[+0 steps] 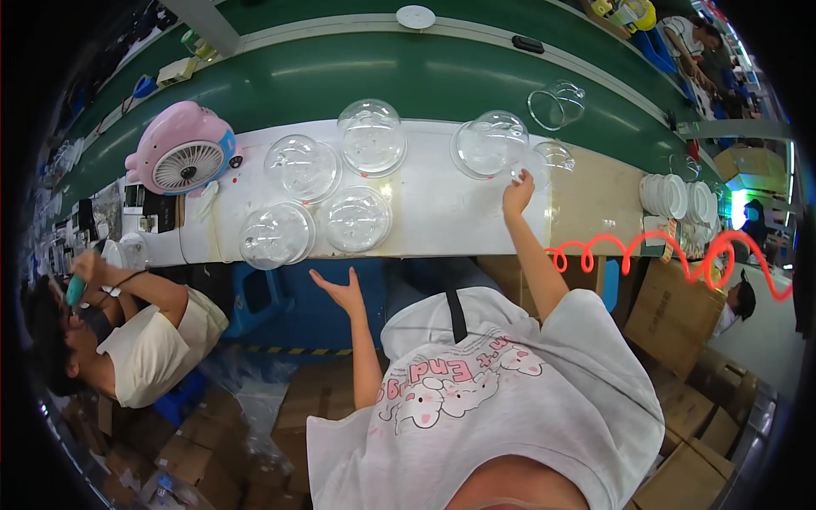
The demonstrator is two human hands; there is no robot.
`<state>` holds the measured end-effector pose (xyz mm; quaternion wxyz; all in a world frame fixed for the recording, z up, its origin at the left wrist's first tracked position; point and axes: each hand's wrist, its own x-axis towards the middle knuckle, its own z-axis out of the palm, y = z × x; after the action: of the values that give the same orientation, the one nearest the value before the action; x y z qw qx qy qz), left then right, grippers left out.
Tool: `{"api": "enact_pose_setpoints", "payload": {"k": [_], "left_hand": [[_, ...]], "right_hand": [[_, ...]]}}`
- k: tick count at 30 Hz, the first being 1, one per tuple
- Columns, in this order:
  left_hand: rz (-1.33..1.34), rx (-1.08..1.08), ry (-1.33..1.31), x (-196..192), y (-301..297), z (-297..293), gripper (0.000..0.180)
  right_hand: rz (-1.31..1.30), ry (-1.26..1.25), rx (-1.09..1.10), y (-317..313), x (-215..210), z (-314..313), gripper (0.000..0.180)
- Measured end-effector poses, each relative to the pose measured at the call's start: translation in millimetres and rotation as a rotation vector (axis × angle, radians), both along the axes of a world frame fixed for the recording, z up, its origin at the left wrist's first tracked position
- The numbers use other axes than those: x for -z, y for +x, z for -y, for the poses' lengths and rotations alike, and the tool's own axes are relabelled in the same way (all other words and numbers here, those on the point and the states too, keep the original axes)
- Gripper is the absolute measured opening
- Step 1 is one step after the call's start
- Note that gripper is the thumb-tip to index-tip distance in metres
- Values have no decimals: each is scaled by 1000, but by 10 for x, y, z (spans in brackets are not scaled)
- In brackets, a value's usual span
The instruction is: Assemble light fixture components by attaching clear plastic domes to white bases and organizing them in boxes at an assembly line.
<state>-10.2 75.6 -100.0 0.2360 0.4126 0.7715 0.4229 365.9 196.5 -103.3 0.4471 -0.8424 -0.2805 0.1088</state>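
Note:
Beyond the table's front edge, my right hand (517, 194) has its fingers curled at the near left rim of a clear dome (557, 156), seemingly pinching it. The see-through wall makes its outline hard to follow. My left hand (342, 293) is held off the table's front edge with fingers spread and nothing in it. Several clear domes with flat rims rest on the white table covering: a far one (371, 136), a left one (303, 168), two near ones (276, 235) (358, 219), and one (491, 143) left of my right hand.
A pink fan (185, 149) stands at the table's left. More clear pieces (557, 105) lie on the green belt (459, 76). White discs (671, 197) are stacked at right, near a red coiled hose (629, 251). A co-worker (157, 340) sits at left, holding a green tool (76, 290).

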Motion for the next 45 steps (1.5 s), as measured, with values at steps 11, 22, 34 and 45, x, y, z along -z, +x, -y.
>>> {"api": "enact_pose_setpoints", "payload": {"k": [11, 22, 34, 45], "left_hand": [[-90, 41, -6, -210, 261, 140, 80], [-74, 24, -26, -209, 515, 222, 73], [-124, -21, -139, -326, 609, 550, 68], [-3, 136, -189, -218, 749, 337, 34]], "right_hand": [[-221, 6, -340, 60, 88, -149, 59], [278, -68, -452, -17, -606, -371, 21], [594, -685, -496, 1930, -1225, -1973, 53], [266, 185, -581, 1137, -2632, -1100, 24]]}}
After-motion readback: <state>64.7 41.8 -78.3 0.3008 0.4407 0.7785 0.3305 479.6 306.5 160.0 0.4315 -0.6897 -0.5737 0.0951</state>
